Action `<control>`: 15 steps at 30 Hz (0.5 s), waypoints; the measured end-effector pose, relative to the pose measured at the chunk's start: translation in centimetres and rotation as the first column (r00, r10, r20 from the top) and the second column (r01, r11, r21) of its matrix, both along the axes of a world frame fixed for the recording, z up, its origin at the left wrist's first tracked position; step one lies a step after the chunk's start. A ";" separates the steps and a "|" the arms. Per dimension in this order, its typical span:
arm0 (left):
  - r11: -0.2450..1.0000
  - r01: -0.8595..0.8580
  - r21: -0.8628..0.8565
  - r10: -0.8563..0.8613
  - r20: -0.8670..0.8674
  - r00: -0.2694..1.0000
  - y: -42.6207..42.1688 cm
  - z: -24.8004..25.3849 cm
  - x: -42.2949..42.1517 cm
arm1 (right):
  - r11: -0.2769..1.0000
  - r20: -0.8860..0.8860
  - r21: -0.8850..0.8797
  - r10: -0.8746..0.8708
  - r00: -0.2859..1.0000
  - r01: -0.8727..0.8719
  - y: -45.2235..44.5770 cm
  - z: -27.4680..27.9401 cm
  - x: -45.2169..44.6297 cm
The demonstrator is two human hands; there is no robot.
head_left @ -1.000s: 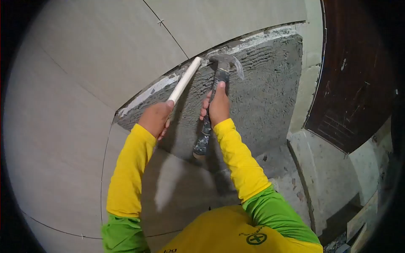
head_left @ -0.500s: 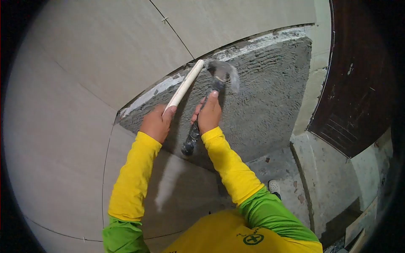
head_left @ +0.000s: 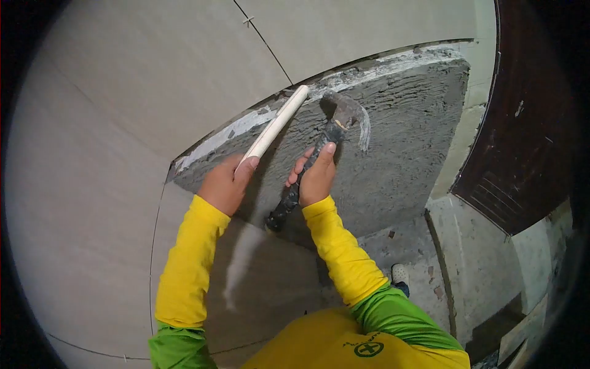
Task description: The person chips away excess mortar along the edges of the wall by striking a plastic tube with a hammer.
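Note:
My left hand (head_left: 228,186) is closed around the lower part of a pale, round-ended wooden stick (head_left: 275,132). The stick slants up to the right, its tip over the upper edge of the grey mortar patch (head_left: 393,135), just below the large beige tiles (head_left: 160,80). In my right hand (head_left: 318,177) is a claw hammer (head_left: 349,111), gripped by its black, tape-wrapped handle with the thumb laid along it. The hammer head is to the right of the stick's tip, apart from it, in front of the mortar. What the stick's far end touches is hard to make out.
A dark brown door-like panel (head_left: 528,117) is on the right. Below it lies a pale ledge (head_left: 485,252) beside rough concrete floor (head_left: 399,246). A shoe (head_left: 400,273) shows near my right sleeve. A tile spacer (head_left: 248,21) sits in the upper joint.
The hammer has swung right, away from the stick's tip, and its head is less blurred. The stick's tip sits slightly farther right in view, and the whole view has shifted a little.

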State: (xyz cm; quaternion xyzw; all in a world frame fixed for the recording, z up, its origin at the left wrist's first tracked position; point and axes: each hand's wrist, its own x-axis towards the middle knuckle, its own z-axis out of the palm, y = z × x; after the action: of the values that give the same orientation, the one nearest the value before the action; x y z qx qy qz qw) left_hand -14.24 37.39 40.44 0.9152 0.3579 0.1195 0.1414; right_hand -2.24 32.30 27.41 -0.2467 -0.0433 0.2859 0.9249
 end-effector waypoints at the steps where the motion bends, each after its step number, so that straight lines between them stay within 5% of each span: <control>1: 1.000 -0.003 0.000 0.003 0.000 1.000 0.1 0.0 -0.1 | 1.000 -0.001 0.000 0.003 1.000 -0.003 0.0 0.0 0.0; 9: 0.974 0.015 0.227 -0.021 0.023 1.000 0.1 -0.8 -0.4 | 0.999 -0.005 -0.037 -0.034 0.999 0.034 0.9 0.4 -0.7; 12: 0.987 -0.030 0.155 0.032 -0.010 0.999 0.1 -0.6 -0.5 | 0.990 0.121 -0.108 0.102 0.987 -0.090 0.8 0.1 0.5; 15: 0.994 -0.013 0.104 0.012 0.018 1.000 0.8 -0.9 -0.7 | 0.997 0.048 -0.072 -0.010 0.999 0.014 -0.1 0.3 -0.3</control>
State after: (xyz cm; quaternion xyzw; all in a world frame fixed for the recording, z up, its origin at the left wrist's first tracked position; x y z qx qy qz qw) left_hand -14.97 38.18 39.51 0.9180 0.3557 0.1469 0.0959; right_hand -2.52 32.18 27.73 -0.2871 -0.0533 0.2759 0.9158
